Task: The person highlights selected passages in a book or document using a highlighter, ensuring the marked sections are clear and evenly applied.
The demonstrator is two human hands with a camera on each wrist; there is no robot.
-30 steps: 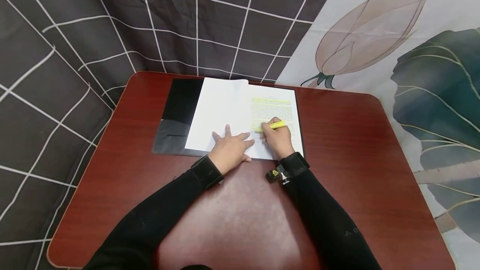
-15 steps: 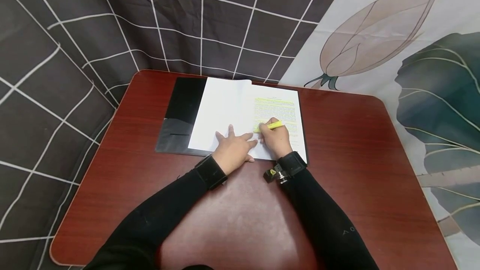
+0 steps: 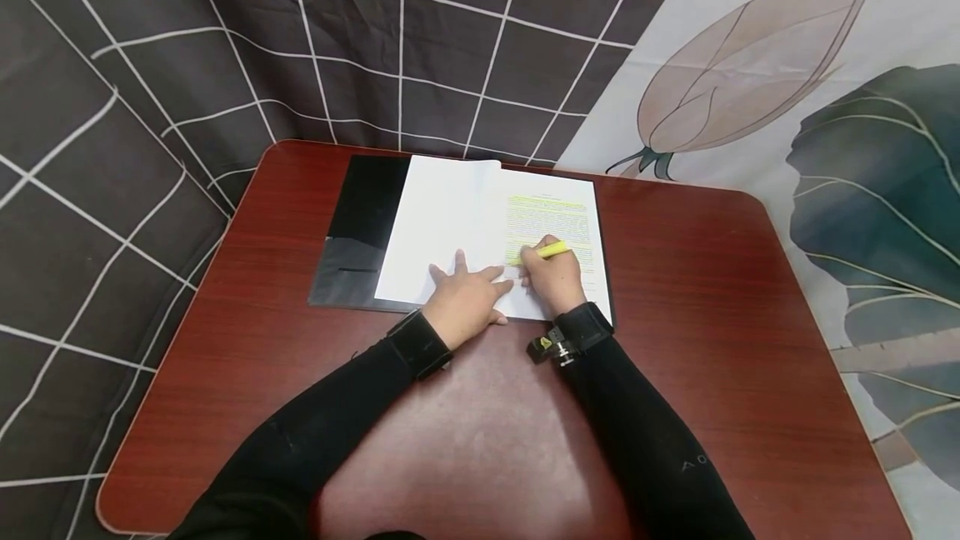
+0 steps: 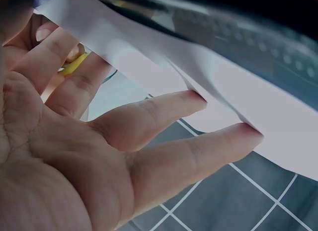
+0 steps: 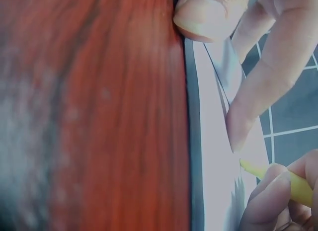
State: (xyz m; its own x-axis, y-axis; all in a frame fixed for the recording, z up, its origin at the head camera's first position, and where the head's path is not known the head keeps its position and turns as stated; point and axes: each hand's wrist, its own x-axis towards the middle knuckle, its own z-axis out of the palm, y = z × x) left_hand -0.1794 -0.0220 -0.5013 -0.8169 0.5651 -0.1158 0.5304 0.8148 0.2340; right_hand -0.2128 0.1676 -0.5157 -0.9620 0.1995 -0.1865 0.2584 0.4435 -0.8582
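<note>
A black folder lies open with white paper in it. Its left page looks blank; the right page bears printed lines, many marked yellow. My left hand rests with spread fingers across the lower edge of the pages; in the left wrist view its fingertips touch the paper. My right hand pinches a yellow highlighter, its tip at the left end of the lower text. In the right wrist view the highlighter sits between thumb and fingers.
The folder lies near the back edge of a reddish-brown table. Behind it hangs a dark grid-patterned cloth, with a white flower-patterned cloth at the right. Each wrist wears a black strap.
My right hand has moved the highlighter left across the page, then slightly back to the right. My left hand has stayed in place on the paper. The head view has shifted a little.
</note>
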